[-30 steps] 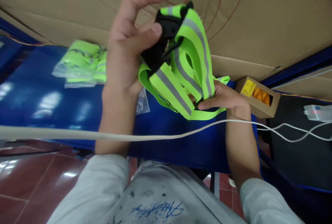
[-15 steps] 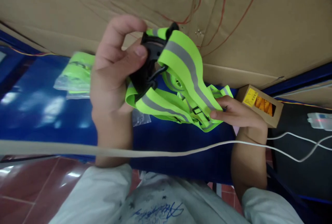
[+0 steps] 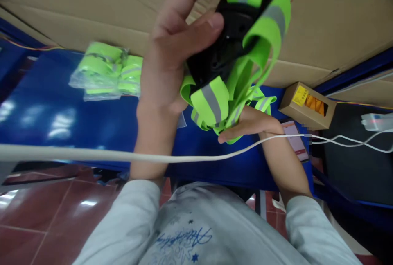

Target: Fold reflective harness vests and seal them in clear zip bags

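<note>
My left hand is raised and closed on a black plastic piece, its thumb pressed flat against the near face. Neon-yellow reflective straps with a grey stripe run through this piece and loop out to the right and below. Lower down, my right hand closes around the hanging bunch of these straps; the straps hide part of its fingers. A loose end of the strapping lies behind the right wrist. Together the straps and black piece look like a reflective vest of elastic bands.
Bagged neon-yellow straps lie on the blue table at left. An open cardboard box with orange packets stands at right, near a phone-like device. A white cable crosses in front of my forearms. Brown cardboard lines the back.
My left hand has moved right and up in view with the black piece. My right hand has come left and closer to it, and the straps between are bunched together.
</note>
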`<action>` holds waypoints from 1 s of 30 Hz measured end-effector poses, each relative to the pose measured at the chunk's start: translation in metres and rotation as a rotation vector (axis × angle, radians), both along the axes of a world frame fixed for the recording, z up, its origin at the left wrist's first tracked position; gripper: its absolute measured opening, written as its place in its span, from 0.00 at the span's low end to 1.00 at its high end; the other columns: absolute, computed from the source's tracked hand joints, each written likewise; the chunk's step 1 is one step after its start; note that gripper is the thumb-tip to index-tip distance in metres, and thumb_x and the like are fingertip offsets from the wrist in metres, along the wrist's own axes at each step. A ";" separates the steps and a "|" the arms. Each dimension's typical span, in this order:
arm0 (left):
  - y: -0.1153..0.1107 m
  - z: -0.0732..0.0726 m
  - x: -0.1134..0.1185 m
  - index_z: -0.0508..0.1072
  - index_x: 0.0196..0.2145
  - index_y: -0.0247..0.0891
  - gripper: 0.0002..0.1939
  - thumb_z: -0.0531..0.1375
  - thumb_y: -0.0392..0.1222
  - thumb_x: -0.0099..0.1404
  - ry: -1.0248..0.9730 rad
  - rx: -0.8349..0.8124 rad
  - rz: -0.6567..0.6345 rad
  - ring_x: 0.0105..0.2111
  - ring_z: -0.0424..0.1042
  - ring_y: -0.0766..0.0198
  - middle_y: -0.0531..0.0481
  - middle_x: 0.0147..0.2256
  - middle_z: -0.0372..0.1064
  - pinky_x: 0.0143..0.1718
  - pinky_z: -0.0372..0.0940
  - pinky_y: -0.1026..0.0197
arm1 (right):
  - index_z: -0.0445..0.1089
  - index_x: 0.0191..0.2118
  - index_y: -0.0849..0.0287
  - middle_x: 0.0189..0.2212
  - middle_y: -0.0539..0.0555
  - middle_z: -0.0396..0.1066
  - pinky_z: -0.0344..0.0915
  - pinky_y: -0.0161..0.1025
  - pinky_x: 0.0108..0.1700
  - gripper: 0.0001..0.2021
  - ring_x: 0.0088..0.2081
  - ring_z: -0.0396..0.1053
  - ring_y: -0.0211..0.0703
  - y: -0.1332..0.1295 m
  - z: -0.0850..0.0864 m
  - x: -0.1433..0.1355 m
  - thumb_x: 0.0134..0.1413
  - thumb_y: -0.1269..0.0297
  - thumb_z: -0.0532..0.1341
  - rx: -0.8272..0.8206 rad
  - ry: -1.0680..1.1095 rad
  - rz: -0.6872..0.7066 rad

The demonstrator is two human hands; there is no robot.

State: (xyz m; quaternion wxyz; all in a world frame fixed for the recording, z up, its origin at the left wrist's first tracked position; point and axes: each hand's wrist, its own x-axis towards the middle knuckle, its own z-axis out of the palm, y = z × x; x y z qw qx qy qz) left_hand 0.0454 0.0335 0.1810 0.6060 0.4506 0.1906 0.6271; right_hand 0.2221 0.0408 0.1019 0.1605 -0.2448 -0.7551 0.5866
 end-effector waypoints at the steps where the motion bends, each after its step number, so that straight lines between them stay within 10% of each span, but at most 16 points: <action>1: 0.003 -0.001 0.001 0.66 0.46 0.34 0.15 0.44 0.22 0.75 -0.025 -0.019 0.032 0.61 0.74 0.52 0.56 0.35 0.75 0.60 0.73 0.44 | 0.75 0.37 0.59 0.35 0.51 0.78 0.73 0.43 0.54 0.17 0.47 0.76 0.49 -0.002 0.000 -0.003 0.48 0.54 0.75 -0.023 0.015 0.005; 14: 0.048 -0.010 0.001 0.59 0.66 0.27 0.21 0.39 0.24 0.82 -0.163 -0.209 0.336 0.74 0.44 0.53 0.55 0.37 0.71 0.64 0.68 0.59 | 0.78 0.50 0.58 0.47 0.54 0.80 0.74 0.44 0.54 0.26 0.49 0.78 0.50 0.003 -0.027 -0.003 0.46 0.54 0.76 -0.478 0.327 -0.144; 20: 0.053 -0.005 -0.010 0.43 0.74 0.29 0.27 0.34 0.27 0.82 -0.139 -0.196 0.394 0.71 0.55 0.46 0.45 0.56 0.68 0.60 0.72 0.57 | 0.78 0.45 0.58 0.39 0.51 0.79 0.74 0.43 0.49 0.26 0.43 0.78 0.48 0.004 -0.030 -0.005 0.45 0.45 0.75 -0.386 0.202 -0.115; 25: 0.062 -0.010 -0.006 0.49 0.72 0.26 0.25 0.35 0.30 0.82 -0.053 -0.271 0.578 0.68 0.62 0.50 0.47 0.56 0.70 0.56 0.73 0.64 | 0.77 0.53 0.55 0.53 0.52 0.78 0.68 0.49 0.63 0.28 0.57 0.74 0.52 -0.012 -0.026 -0.032 0.47 0.50 0.77 -0.229 0.021 -0.053; 30: 0.071 -0.014 -0.012 0.48 0.73 0.28 0.24 0.37 0.28 0.83 -0.095 -0.304 0.710 0.66 0.66 0.52 0.43 0.67 0.62 0.60 0.72 0.61 | 0.73 0.55 0.56 0.54 0.55 0.77 0.68 0.50 0.62 0.26 0.58 0.73 0.54 -0.038 -0.055 -0.071 0.53 0.51 0.73 -0.139 0.041 -0.075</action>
